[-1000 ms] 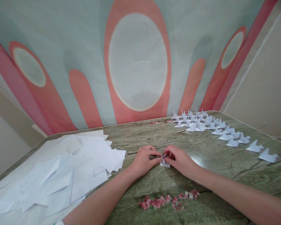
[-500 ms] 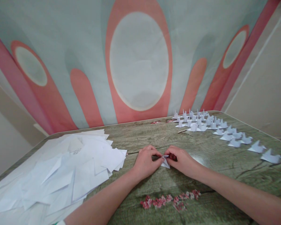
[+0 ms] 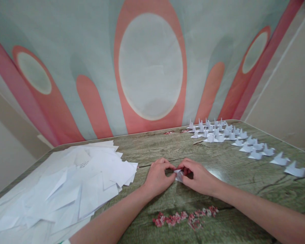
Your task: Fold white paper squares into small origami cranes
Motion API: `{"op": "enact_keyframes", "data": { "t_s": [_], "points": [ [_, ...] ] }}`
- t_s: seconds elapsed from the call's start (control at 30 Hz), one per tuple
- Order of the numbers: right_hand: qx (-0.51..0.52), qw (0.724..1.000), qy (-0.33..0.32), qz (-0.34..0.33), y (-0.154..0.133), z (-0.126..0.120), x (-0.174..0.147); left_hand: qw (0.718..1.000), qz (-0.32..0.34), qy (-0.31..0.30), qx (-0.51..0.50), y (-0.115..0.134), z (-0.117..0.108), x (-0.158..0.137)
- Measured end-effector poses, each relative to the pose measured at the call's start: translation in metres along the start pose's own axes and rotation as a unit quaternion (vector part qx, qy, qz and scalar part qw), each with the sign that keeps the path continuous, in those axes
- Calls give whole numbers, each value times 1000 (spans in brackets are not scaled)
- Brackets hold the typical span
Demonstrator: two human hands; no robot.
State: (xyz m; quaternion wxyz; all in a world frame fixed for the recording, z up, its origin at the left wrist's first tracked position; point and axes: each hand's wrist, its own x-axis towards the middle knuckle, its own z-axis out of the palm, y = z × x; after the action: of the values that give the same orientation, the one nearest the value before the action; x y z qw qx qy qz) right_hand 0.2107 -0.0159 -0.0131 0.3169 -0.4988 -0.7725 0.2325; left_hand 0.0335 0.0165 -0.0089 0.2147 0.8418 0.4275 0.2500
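Note:
A small folded piece of white paper (image 3: 179,176) is held between my two hands just above the wood-patterned table (image 3: 152,145). My left hand (image 3: 159,176) pinches its left side between thumb and fingers. On the other side, my right hand (image 3: 197,177) grips the paper, with the thumb at its lower right and the curled fingers at its top. Fingertips cover part of the folds, so the paper's full shape cannot be made out.
A spread heap of loose white paper sheets (image 3: 91,176) covers the table's left. Several folded white paper birds (image 3: 232,135) stand in rows at the back right, reaching towards the right edge. A patterned backdrop (image 3: 149,67) rises behind the table.
My right hand has shifted slightly left and its thumb has moved down over the paper's lower right. The paper's lower point shows less now. My left hand has barely moved.

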Motion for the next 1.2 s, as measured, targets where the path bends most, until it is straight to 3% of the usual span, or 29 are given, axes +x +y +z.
{"op": "enact_keyframes", "data": {
  "t_s": [0.23, 0.9, 1.2],
  "points": [
    [-27, 999, 33, -15, -6, 5, -2, 1000, -7, 2, -8, -2, 1, 0],
    [-91, 994, 47, -47, 0, 10, -1, 999, -21, 3, -35, -6, 5, 3],
    [-125, 987, 39, -88, 1, 10, -1, 1000, 9, -2, 21, -3, 2, 0]
  ]
}}
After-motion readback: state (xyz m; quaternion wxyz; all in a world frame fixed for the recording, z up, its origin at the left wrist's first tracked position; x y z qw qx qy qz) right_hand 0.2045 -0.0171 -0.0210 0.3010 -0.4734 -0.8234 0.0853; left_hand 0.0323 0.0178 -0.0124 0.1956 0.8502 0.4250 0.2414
